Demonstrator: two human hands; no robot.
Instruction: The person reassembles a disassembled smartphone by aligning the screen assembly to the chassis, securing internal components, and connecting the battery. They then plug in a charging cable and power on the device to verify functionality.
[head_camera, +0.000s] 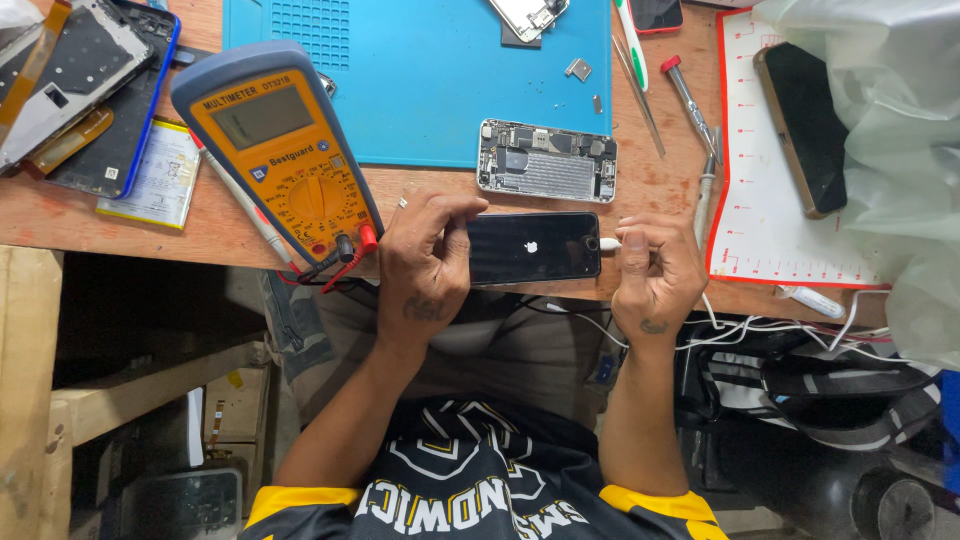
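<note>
Left hand (425, 262) curled on phone (533, 247)

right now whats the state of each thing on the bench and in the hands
black phone: screen lit, white cable plugged into one end
left hand: gripping the black phone's end
right hand: pinching the white cable plug
multimeter: display blank, leads plugged in
opened phone body: back off, insides showing
gold-edged phone: screen dark, face up
screwdriver: lying loose on the bench
</note>
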